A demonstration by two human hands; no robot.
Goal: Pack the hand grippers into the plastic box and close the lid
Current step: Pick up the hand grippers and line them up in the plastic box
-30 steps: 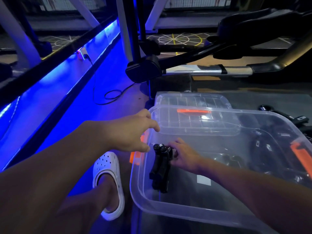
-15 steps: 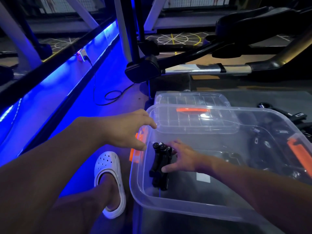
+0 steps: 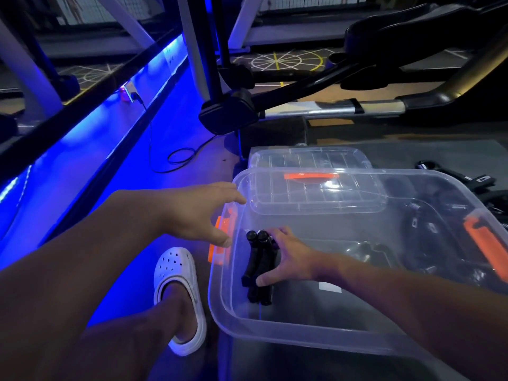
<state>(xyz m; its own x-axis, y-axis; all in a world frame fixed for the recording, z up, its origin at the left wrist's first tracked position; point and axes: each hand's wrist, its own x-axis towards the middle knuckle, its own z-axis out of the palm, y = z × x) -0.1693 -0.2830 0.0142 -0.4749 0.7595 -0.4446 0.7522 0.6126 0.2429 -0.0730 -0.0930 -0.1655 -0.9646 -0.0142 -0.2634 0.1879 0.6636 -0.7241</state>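
A clear plastic box [image 3: 275, 329] stands open on the floor in front of me. Black hand grippers [image 3: 258, 268] lie bunched together inside it, close to the left wall. My right hand [image 3: 291, 257] reaches into the box and rests on them with spread fingers, thumb on their lower part. Outside the box, my left hand [image 3: 198, 213] is open at the left wall, thumb by the orange latch [image 3: 218, 243]. The clear lid [image 3: 316, 160] lies flat behind the box. More black hand grippers [image 3: 428, 166] lie beyond the box's far right corner.
A second orange latch [image 3: 483, 243] sits on the box's right wall. My foot in a white clog [image 3: 178, 292] is just left of the box. A black cable [image 3: 178, 158] loops on the blue-lit floor. An exercise machine's frame [image 3: 228, 114] stands behind the lid.
My right hand has loosened from a grip on the hand grippers to spread fingers lying over them. My left hand has stayed at the box's left wall.
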